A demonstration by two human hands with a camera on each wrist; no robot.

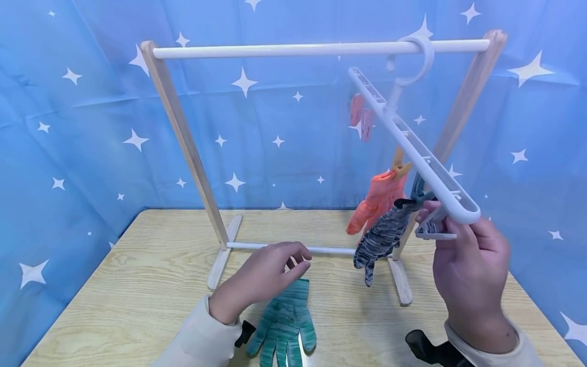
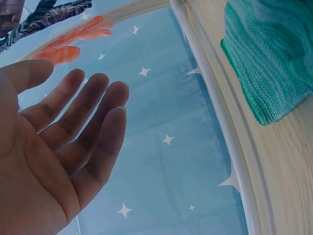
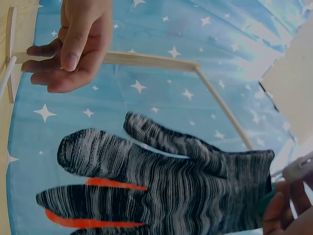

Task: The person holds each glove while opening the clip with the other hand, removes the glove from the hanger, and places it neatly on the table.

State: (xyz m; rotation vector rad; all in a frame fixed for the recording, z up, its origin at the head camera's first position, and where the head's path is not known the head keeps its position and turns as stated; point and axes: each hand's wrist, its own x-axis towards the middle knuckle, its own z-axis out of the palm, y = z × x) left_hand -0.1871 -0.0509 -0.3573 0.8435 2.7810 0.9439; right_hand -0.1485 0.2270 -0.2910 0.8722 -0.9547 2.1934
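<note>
My right hand (image 1: 472, 260) pinches a grey clothespin (image 1: 433, 227) under the near end of a white hanger (image 1: 426, 153). Beside its fingertips, a black-and-grey knit glove (image 1: 382, 237) hangs fingers down from a dark green clothespin (image 1: 418, 188). Behind it, an orange glove (image 1: 378, 201) dangles from a yellow clothespin (image 1: 400, 165). My left hand (image 1: 275, 267) hovers with loosely bent fingers and holds nothing, as its palm (image 2: 44, 166) shows in the left wrist view. Below it a green glove (image 1: 289, 316) lies on the table, its fingers toward me.
The hanger hooks over the white top rod (image 1: 284, 51) of a wooden rack (image 1: 183, 137) and points toward me. Two pink clothespins (image 1: 356, 109) hang at its far end. A low white bar (image 1: 330, 250) joins the rack's feet. A blue starred curtain (image 1: 275, 117) stands behind.
</note>
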